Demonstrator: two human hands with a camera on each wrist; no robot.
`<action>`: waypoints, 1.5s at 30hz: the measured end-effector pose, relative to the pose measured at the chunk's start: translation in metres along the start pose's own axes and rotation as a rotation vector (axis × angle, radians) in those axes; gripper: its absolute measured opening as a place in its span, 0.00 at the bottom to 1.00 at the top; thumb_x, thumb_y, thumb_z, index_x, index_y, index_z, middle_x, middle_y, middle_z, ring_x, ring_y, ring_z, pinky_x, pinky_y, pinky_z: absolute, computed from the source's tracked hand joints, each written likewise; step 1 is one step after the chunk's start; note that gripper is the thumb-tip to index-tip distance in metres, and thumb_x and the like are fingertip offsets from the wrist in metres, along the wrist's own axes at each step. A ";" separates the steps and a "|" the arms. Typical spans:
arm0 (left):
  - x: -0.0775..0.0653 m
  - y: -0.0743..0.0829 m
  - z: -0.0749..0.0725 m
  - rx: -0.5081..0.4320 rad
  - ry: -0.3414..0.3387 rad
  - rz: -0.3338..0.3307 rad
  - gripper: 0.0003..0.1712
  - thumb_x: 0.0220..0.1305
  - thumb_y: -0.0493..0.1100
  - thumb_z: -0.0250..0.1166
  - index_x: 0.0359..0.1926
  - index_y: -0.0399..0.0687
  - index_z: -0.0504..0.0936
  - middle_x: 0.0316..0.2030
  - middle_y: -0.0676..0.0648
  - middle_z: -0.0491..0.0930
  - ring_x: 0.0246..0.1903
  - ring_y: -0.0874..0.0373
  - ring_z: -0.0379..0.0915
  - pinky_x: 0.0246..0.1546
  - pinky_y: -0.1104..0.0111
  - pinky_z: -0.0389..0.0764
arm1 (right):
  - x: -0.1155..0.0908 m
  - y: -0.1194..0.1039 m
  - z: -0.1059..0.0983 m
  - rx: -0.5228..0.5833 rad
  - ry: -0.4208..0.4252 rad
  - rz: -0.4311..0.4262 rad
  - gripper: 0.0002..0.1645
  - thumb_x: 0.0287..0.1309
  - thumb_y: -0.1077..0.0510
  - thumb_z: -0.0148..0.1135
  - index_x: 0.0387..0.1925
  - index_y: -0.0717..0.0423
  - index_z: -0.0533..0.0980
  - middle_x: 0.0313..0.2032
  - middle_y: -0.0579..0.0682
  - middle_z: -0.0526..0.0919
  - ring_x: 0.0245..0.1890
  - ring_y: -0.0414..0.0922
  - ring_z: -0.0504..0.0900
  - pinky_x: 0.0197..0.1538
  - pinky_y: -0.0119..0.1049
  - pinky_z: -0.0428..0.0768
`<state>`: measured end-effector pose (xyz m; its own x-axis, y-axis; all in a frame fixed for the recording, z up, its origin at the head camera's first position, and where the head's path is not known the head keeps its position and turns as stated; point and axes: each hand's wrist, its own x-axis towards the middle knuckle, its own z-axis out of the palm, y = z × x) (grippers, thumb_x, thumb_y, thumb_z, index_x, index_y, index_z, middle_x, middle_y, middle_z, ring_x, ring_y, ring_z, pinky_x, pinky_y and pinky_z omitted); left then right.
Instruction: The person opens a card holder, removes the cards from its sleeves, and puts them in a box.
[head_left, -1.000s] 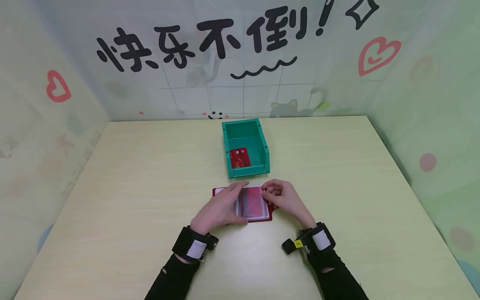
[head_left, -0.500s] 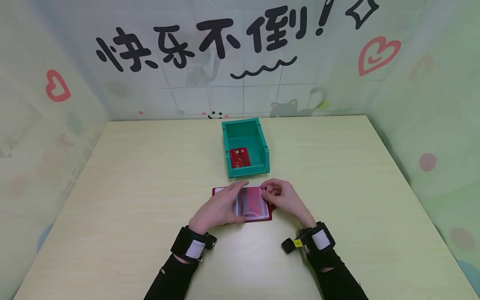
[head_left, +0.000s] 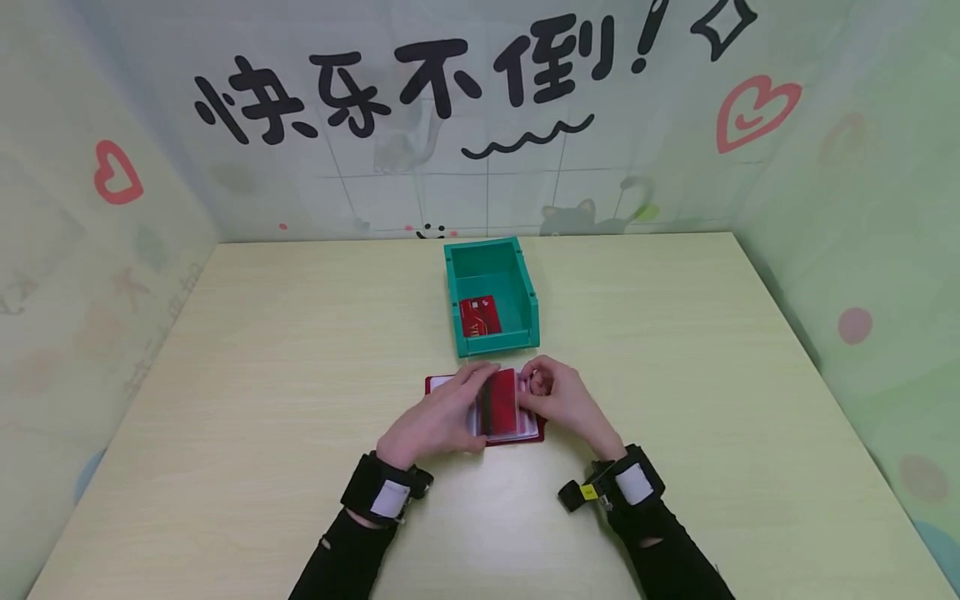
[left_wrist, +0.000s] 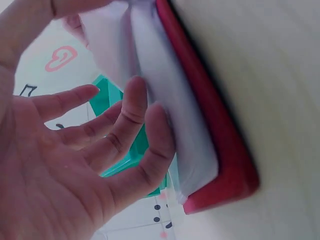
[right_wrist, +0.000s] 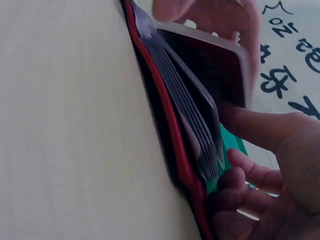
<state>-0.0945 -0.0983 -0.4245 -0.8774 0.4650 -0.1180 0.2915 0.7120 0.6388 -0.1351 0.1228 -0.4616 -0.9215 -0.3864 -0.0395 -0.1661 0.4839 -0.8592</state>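
Note:
An open card holder with a red cover [head_left: 542,429] and clear sleeves [left_wrist: 182,125] lies on the table. One red sleeve page [head_left: 502,402] stands tilted up from the right half. My left hand [head_left: 435,421] rests over the left half, thumb at the near edge and fingertips at the far edge. Its fingers are loosely extended against the sleeves in the left wrist view. My right hand [head_left: 558,396] is at the right edge. In the right wrist view its thumb touches the raised page [right_wrist: 205,57], while the other fingers curl at the ends of the stacked sleeves [right_wrist: 185,105].
A green bin [head_left: 517,343] stands just beyond the card holder, with a red card [head_left: 480,315] lying in its near left part. Printed fabric walls [head_left: 375,200] enclose the back and sides of the pale wooden table [head_left: 300,333].
The red page has lifted and tilted toward the left. The right hand has shifted slightly left with it. The left hand stays almost in place.

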 end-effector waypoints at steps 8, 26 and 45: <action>-0.002 -0.023 -0.013 -0.271 -0.043 -0.029 0.63 0.54 0.65 0.74 0.78 0.44 0.49 0.55 0.43 0.72 0.53 0.52 0.74 0.46 0.67 0.83 | -0.007 -0.021 0.020 -0.236 0.154 -0.196 0.19 0.47 0.50 0.80 0.37 0.55 0.82 0.32 0.49 0.78 0.37 0.43 0.73 0.39 0.33 0.73; -0.013 -0.064 -0.030 -0.708 -0.081 -0.196 0.21 0.66 0.40 0.65 0.54 0.27 0.75 0.30 0.51 0.86 0.33 0.59 0.83 0.44 0.66 0.87 | 0.001 -0.015 0.038 -0.263 0.027 -0.186 0.27 0.49 0.48 0.78 0.51 0.49 0.83 0.45 0.52 0.75 0.52 0.48 0.67 0.52 0.44 0.67; -0.007 -0.061 -0.029 -0.544 -0.071 -0.372 0.10 0.65 0.35 0.67 0.41 0.29 0.85 0.26 0.44 0.86 0.20 0.61 0.80 0.28 0.69 0.85 | 0.019 -0.027 0.041 -0.302 -0.006 -0.047 0.29 0.49 0.46 0.78 0.49 0.54 0.78 0.50 0.56 0.69 0.59 0.54 0.62 0.57 0.52 0.64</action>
<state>-0.1177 -0.1605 -0.4405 -0.8496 0.2864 -0.4430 -0.2767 0.4730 0.8365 -0.1333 0.0704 -0.4606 -0.9082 -0.4184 -0.0068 -0.3067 0.6765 -0.6695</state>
